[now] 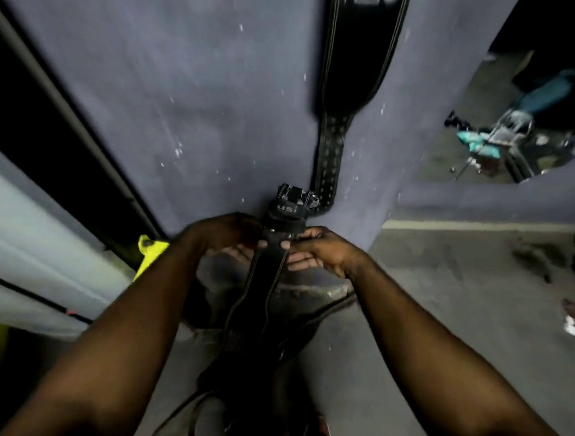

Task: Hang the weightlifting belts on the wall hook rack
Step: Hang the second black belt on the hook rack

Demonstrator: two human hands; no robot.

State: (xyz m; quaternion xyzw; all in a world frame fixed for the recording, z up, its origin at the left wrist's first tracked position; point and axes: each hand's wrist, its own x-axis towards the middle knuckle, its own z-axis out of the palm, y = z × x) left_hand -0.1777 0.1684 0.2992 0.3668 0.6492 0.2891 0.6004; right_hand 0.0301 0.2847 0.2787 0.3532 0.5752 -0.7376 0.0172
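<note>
A black weightlifting belt [363, 52] hangs flat against the grey wall, its studded strap end reaching down near the floor. The hook rack is out of view above the frame. A second black belt [266, 280] with a metal buckle [295, 197] at its top is held up in front of me. My left hand [226, 235] grips it from the left just under the buckle, and my right hand [319, 249] pinches it from the right. The belt's wide part droops down between my forearms.
The grey wall [186, 105] forms a corner with a dark door frame [69, 131] on the left. A yellow item [149, 254] lies at the wall's foot. A mirror [517, 116] on the right reflects gym gear. Dark objects lie on the concrete floor [453, 274].
</note>
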